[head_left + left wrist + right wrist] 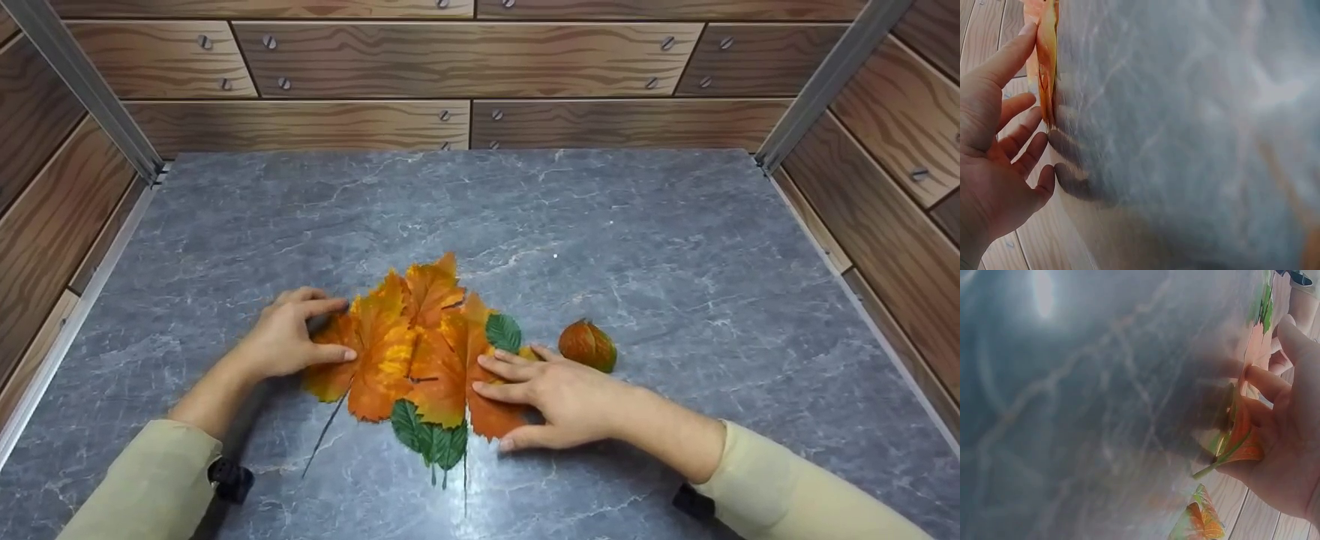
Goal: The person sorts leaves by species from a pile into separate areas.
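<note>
An overlapping bunch of orange artificial autumn leaves [382, 352] lies on the grey marbled table. My left hand [289, 334] rests at its left edge, thumb tip on the left leaf and fingers loosely spread. In the left wrist view, this hand [1005, 140] is beside the leaf edge [1045, 62]. My right hand [566, 397] lays its spread fingers on the right-hand leaf [486, 416]. The right wrist view shows that hand [1286, 422] against an orange leaf [1244, 439] with a green stem. Small green leaves [431, 441] stick out below the bunch, and another green leaf [503, 332] lies upper right.
An orange and green pod-like piece [587, 345] sits right of the bunch, just beyond my right hand. Thin dark stems [324, 439] extend toward me. Wood-patterned walls [465, 60] enclose the marbled table [675, 225] at the back and sides.
</note>
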`<state>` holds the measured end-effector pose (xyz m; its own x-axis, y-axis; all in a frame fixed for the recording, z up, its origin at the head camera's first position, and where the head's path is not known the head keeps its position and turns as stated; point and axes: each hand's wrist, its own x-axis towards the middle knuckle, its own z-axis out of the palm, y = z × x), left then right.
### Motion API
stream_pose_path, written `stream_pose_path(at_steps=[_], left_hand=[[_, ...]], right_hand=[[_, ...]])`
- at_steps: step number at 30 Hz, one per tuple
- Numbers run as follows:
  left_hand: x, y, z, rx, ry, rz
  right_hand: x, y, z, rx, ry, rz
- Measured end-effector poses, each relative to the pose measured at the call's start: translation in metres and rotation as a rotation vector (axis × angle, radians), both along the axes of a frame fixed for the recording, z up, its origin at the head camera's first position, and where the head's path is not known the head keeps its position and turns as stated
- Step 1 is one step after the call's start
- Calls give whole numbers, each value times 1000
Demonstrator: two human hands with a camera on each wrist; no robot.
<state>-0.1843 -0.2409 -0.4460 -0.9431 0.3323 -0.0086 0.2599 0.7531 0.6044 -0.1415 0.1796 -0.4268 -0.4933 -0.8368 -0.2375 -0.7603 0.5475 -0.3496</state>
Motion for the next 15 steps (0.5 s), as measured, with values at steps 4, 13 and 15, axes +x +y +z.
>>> stream_pose_path(at_steps=[4,13,15], left_hand=[[0,0,-2,-4,20,-6],[0,2,-3,24,68,-12],[1,3,-3,35,68,-13]], right_hand=[[0,0,-1,1,3,-2],[-1,0,-1,-25,-1,3],[-1,1,-1,-27,0,5]])
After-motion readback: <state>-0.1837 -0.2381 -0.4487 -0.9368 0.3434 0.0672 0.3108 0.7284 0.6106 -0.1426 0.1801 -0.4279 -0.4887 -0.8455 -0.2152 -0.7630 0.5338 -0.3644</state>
